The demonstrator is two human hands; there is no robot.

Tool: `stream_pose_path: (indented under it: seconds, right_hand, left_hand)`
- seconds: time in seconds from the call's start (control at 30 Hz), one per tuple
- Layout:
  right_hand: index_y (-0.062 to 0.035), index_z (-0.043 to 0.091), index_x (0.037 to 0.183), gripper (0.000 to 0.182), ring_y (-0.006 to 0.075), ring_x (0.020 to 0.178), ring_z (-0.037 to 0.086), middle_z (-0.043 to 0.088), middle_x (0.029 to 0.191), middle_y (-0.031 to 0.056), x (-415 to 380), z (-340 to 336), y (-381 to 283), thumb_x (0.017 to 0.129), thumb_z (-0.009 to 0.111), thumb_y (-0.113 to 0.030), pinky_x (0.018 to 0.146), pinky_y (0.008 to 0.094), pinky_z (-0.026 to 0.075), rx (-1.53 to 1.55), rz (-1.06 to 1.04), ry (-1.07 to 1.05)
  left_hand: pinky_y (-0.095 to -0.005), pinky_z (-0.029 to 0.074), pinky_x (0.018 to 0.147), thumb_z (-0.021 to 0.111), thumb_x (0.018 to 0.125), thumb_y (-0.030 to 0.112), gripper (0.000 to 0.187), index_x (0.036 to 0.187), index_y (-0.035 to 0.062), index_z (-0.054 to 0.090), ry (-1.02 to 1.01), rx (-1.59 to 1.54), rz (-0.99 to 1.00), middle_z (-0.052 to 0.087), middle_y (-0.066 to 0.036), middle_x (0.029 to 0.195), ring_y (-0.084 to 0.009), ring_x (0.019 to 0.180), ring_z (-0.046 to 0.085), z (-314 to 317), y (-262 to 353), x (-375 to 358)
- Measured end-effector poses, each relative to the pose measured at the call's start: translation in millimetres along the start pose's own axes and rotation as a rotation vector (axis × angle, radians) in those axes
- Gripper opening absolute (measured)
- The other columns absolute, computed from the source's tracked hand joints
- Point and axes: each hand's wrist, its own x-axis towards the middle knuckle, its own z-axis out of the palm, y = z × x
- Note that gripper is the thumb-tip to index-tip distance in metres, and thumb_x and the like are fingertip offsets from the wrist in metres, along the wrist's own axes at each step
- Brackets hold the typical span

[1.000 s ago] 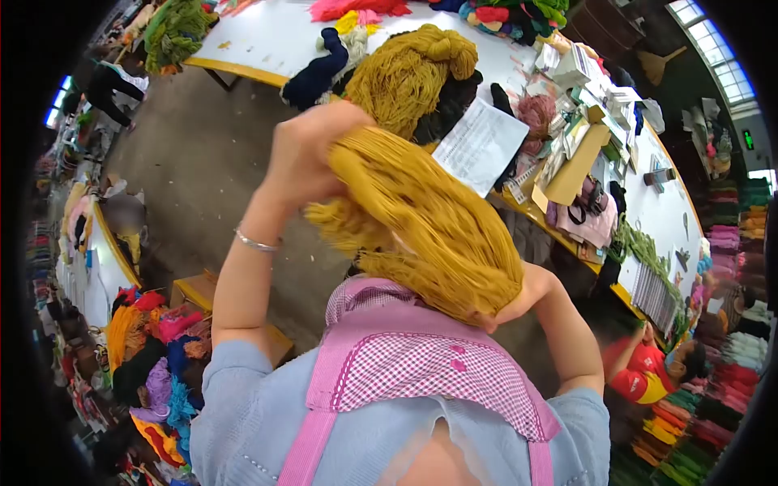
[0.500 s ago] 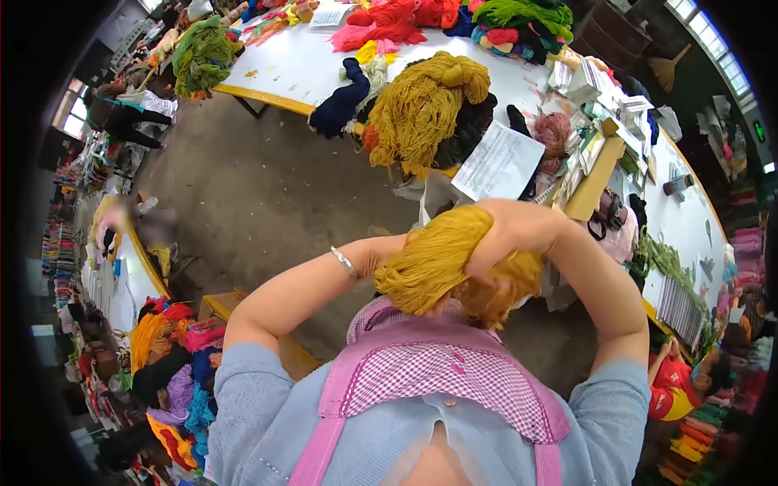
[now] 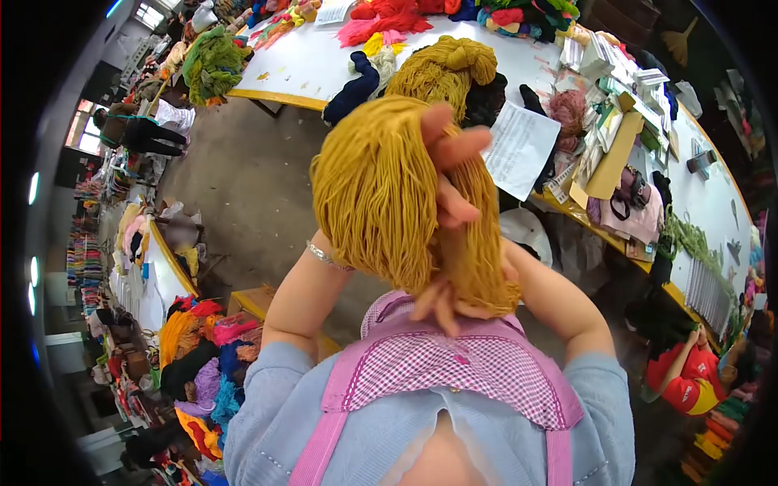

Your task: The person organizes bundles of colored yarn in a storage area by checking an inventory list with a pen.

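- Far left of the surface [image 3: 300, 58]: a green bundle [image 3: 212, 65] at its corner, with a navy bundle [image 3: 354, 91] further along the near edge.
- The mustard hank [image 3: 374, 194] is up in the air, in front of the apron [image 3: 454, 352] and short of the surface's near edge. Looks pretty light, super soft and floppy, so I'd guess zero stiffness. Not fragile, but loose strands could snag or tangle. I'd hold the whole bundle through the loop, never a few threads.
- Left hand [image 3: 455, 152]: behind and through the hank, fingers poking out near the top, loosely spread and a bit curled rather than clamped. Palm's hidden.
- Right hand [image 3: 442, 306]: at the hank's lower end, fingers fanned wide underneath. They're kinda blurry, so can't tell how much weight they take.
- Right of the hank: a printed sheet [image 3: 519, 150] overhanging the near edge.
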Motion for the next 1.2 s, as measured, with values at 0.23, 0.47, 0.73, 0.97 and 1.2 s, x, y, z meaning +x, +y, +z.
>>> stream_pose_path:
  seconds: [0.23, 0.47, 0.73, 0.97, 1.2]
  right_hand:
    - [-0.0022, 0.033, 0.146, 0.093, 0.0317, 0.108, 0.059, 0.043, 0.142, 0.0244, 12.2, -40.4, 37.4, 0.084, 0.055, -0.068, 0.078, 0.0368, 0.055, -0.147, -0.180, 0.853]
    - [-0.0068, 0.035, 0.147, 0.088, 0.0266, 0.125, 0.051, 0.050, 0.138, 0.0119, 55.5, -37.7, -25.6, 0.084, 0.064, -0.061, 0.105, 0.0399, 0.045, 0.148, -0.978, 0.587]
    - [-0.0077, 0.030, 0.150, 0.091, 0.0262, 0.144, 0.026, 0.030, 0.155, 0.0115, 46.2, -36.7, -56.6, 0.082, 0.072, -0.051, 0.119, 0.0405, 0.017, -1.839, 0.156, 1.216]
    - [-0.0096, 0.018, 0.154, 0.071, 0.0278, 0.147, 0.020, 0.016, 0.161, 0.0144, 49.9, -42.1, -62.8, 0.095, 0.044, -0.038, 0.119, 0.0442, 0.018, -2.519, 0.333, 1.511]
    - [-0.0042, 0.022, 0.152, 0.072, 0.0276, 0.148, 0.016, 0.018, 0.160, 0.0150, 11.7, -36.1, -29.8, 0.092, 0.051, -0.029, 0.120, 0.0404, 0.014, -2.358, 0.353, 1.511]
  left_hand:
    - [-0.0521, 0.028, 0.113, 0.069, 0.088, 0.035, 0.106, 0.154, 0.0207, -0.013, 0.200, 0.780, 0.185, -0.016, -0.011, 0.161, -0.0439, 0.145, 0.017, 52.6, -13.1, 3.4]
    - [-0.0471, 0.006, 0.118, 0.081, 0.032, 0.072, 0.166, 0.152, 0.0059, -0.011, 0.607, 1.257, 0.193, -0.004, -0.029, 0.157, -0.0438, 0.146, 0.003, 73.4, 30.0, -59.8]
    - [-0.0371, 0.019, 0.119, 0.077, 0.068, 0.063, 0.124, 0.153, -0.0009, 0.013, 0.847, 1.516, -0.098, 0.027, -0.019, 0.155, -0.0277, 0.144, 0.027, 57.1, 30.8, -75.4]
    - [-0.0345, 0.014, 0.118, 0.089, 0.063, 0.042, 0.130, 0.154, 0.0038, 0.004, 0.647, 2.059, -0.151, 0.021, -0.010, 0.158, -0.0198, 0.143, 0.020, -24.3, 4.3, -92.6]
    - [-0.0387, 0.029, 0.113, 0.064, 0.090, 0.043, 0.069, 0.145, 0.0101, 0.040, 0.286, 2.592, -0.801, 0.043, -0.011, 0.146, -0.0274, 0.136, 0.036, -109.9, -5.4, -151.0]
